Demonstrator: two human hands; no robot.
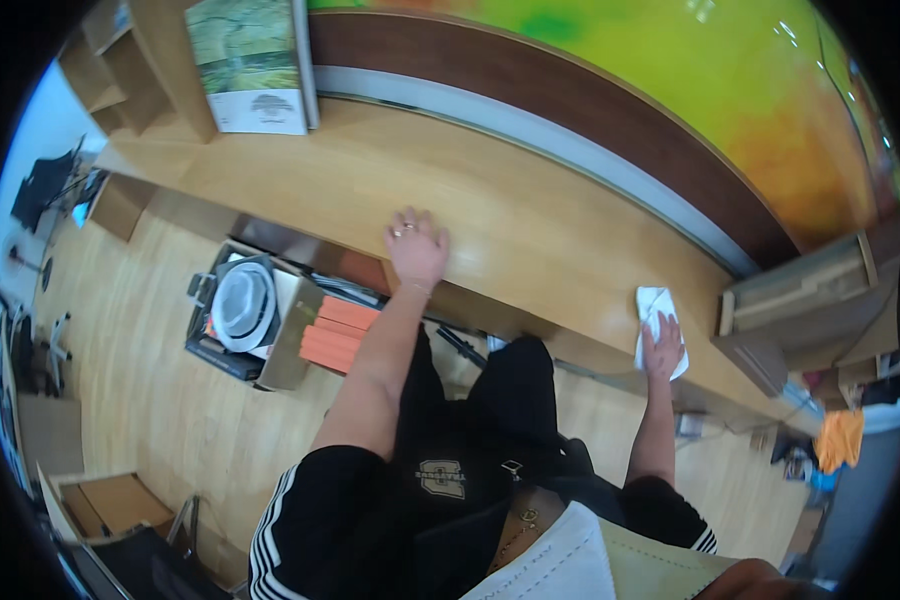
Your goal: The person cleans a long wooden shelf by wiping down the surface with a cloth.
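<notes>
My left hand (417,252) rests palm down on the long light-wood shelf top (530,235), near its front edge. Its fingers lie spread on the wood, with rings on them, and it holds nothing. Farther right, my right hand (662,352) presses a folded white cloth (655,300) against the same surface. The cloth shows beyond the fingertips and on both sides of the hand; the palm covers its middle.
An upright landscape picture (255,70) stands at the far left of the shelf. To the right is an empty-looking wooden drawer-like box (795,290). Below lie a carton (295,360) holding a white round object (243,305) and orange blocks (335,330). A colourful panel rises behind.
</notes>
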